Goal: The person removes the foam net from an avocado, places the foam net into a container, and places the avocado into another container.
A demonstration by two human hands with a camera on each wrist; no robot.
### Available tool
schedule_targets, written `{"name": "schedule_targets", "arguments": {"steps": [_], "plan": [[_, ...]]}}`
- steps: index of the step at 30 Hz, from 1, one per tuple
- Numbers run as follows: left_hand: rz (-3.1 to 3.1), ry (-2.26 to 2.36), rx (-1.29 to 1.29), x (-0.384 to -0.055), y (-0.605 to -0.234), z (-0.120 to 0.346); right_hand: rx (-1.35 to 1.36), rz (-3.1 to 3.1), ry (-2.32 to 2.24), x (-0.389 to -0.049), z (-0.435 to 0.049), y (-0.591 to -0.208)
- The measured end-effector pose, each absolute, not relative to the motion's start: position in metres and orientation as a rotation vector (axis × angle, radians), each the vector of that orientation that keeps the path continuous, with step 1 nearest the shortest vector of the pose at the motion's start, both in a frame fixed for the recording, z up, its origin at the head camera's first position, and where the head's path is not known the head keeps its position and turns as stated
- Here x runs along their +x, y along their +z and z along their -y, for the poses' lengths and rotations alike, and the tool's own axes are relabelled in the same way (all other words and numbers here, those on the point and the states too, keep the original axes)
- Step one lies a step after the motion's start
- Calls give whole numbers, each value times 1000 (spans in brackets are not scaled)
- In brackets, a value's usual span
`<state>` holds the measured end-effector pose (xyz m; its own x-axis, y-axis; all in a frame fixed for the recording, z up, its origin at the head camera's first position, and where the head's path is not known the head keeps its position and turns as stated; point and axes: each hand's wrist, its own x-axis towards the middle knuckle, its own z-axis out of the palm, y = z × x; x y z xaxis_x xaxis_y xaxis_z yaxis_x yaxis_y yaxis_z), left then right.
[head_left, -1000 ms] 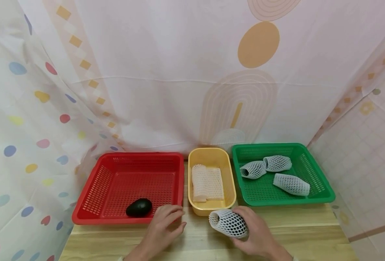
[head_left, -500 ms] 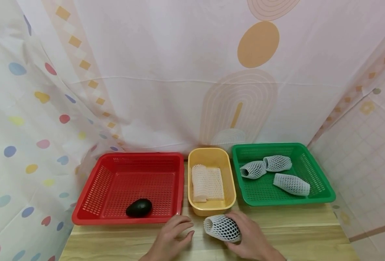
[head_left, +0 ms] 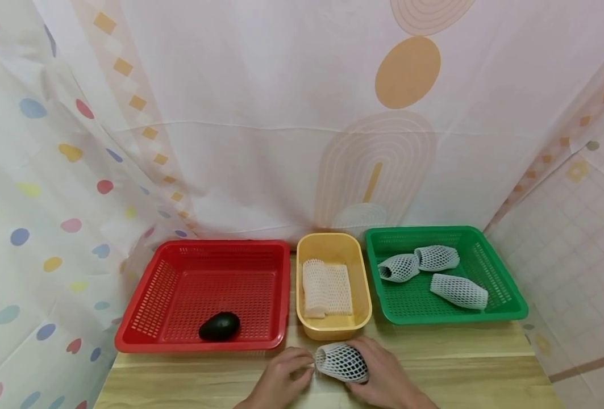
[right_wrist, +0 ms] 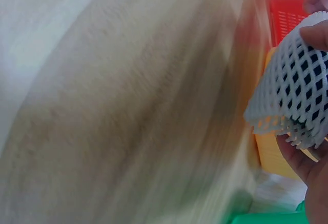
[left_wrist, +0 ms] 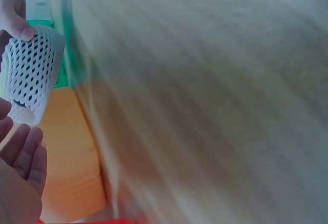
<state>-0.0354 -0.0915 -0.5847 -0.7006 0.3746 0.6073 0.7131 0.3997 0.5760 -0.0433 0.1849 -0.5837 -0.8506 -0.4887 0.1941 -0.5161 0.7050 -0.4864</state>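
Note:
My right hand (head_left: pixel 383 372) grips a white foam fruit net (head_left: pixel 341 362) just above the wooden table. Something dark shows through its mesh; its kind is hidden there. At the net's open left end, the thumb and fingertips of my left hand (head_left: pixel 283 378) pinch the rim. The left wrist view has that left hand (left_wrist: pixel 20 167) below the net (left_wrist: pixel 33 70), its other fingers loosely spread. In the right wrist view the fingers of my right hand (right_wrist: pixel 297 157) lie at the near rim of the net (right_wrist: pixel 294 88).
A red basket (head_left: pixel 145 298) holds one avocado (head_left: pixel 220 326). Flat foam nets (head_left: pixel 327 289) lie in the yellow bin (head_left: pixel 334 334) in the middle. To the right, a green basket (head_left: pixel 445 318) contains several netted items (head_left: pixel 459 291). A curtain (head_left: pixel 250 170) hangs behind them.
The right hand has brought the foam fruit net left and nearer to me. My left hand has moved right and toward me, and its fingertips now meet the net's open end.

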Motion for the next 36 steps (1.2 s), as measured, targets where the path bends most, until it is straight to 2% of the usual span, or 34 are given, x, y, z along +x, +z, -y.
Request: {"name": "schedule_targets", "arguments": {"steps": [12,27,36], "plan": [[2448,-1376,-892,-35,-598,84,797,3043,904,-45,-180,-591],[2465,-1461,-884,-39,-603,80,840,2998,1019,-43,-197,-590],[2568,-1471,-910,-42,-603,78,853,2898,1290,-45,-201,-596]]}}
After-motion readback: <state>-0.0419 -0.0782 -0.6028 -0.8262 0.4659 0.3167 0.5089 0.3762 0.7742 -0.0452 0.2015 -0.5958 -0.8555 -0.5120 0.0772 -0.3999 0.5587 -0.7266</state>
